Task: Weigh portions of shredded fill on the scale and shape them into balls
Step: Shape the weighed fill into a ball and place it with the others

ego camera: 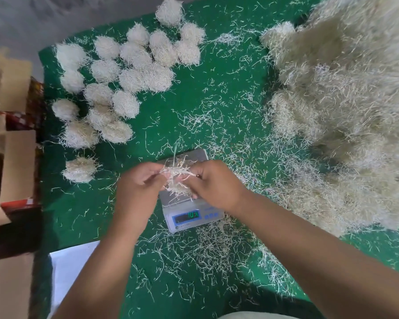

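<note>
A small digital scale [190, 214] with a lit display sits on the green table cover, partly hidden under my hands. Over its platform, my left hand [137, 187] and my right hand [213, 185] both grip a small clump of pale shredded fill [177, 178] between them. Its lower strands hang down near the platform; I cannot tell if they touch it. Several finished fill balls [127, 65] lie in a cluster at the far left. One more ball [80, 169] lies alone to the left of my left hand.
A large heap of loose fill [346, 107] fills the right side. Stray strands litter the green cover [217, 77]. Cardboard boxes [14, 162] stand along the left edge. A white sheet [72, 268] lies at the near left.
</note>
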Available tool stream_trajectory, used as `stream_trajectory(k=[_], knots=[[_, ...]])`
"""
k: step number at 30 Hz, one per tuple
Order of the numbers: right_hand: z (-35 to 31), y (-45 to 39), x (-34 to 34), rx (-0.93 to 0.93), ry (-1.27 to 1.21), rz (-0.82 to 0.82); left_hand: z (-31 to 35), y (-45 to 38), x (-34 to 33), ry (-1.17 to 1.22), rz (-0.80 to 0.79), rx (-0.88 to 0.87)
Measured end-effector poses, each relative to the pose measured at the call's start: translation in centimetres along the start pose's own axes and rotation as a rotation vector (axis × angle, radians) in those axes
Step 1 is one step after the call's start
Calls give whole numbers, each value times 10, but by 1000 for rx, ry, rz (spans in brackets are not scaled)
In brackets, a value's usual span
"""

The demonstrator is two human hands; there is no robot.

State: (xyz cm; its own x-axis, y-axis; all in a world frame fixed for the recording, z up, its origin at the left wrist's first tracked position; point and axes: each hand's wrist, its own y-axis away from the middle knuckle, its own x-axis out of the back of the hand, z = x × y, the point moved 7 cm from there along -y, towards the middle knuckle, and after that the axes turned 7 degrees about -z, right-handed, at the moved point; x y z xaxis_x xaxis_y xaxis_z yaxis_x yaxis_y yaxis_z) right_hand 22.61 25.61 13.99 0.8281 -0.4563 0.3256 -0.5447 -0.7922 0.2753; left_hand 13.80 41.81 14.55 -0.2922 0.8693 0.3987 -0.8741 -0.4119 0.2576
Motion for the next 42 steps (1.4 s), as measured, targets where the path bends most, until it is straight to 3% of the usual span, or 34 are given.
stream_trajectory(k=[6,10,14,17,19,22,24,27,30,34,38,42], knots=[[5,-3,11,14,33,-6,-2,-6,-5,54,136,39],[26,8,39,-79,19,41,6,-14,32,-40,252,26],[90,47,119,-297,78,337,0,-24,83,-168,334,59],[157,92,182,-549,215,603,-8,-22,79,-195,292,88],[207,127,214,-749,136,766,-15,-19,69,-179,254,113],[252,158,222,-956,-29,832,-19,-18,53,-161,184,127],[254,161,210,-951,-119,859,-14,-19,33,-199,66,95],[231,144,182,-879,-49,814,-13,-26,8,-167,-70,82],[201,124,149,-791,-7,765,-19,-39,-11,-155,-136,129],[177,104,113,-682,0,629,-18,-48,-28,-350,-197,153],[161,102,97,-585,53,574,7,-43,-6,-465,-24,66],[152,119,89,-459,48,729,31,-14,21,-405,222,-57]])
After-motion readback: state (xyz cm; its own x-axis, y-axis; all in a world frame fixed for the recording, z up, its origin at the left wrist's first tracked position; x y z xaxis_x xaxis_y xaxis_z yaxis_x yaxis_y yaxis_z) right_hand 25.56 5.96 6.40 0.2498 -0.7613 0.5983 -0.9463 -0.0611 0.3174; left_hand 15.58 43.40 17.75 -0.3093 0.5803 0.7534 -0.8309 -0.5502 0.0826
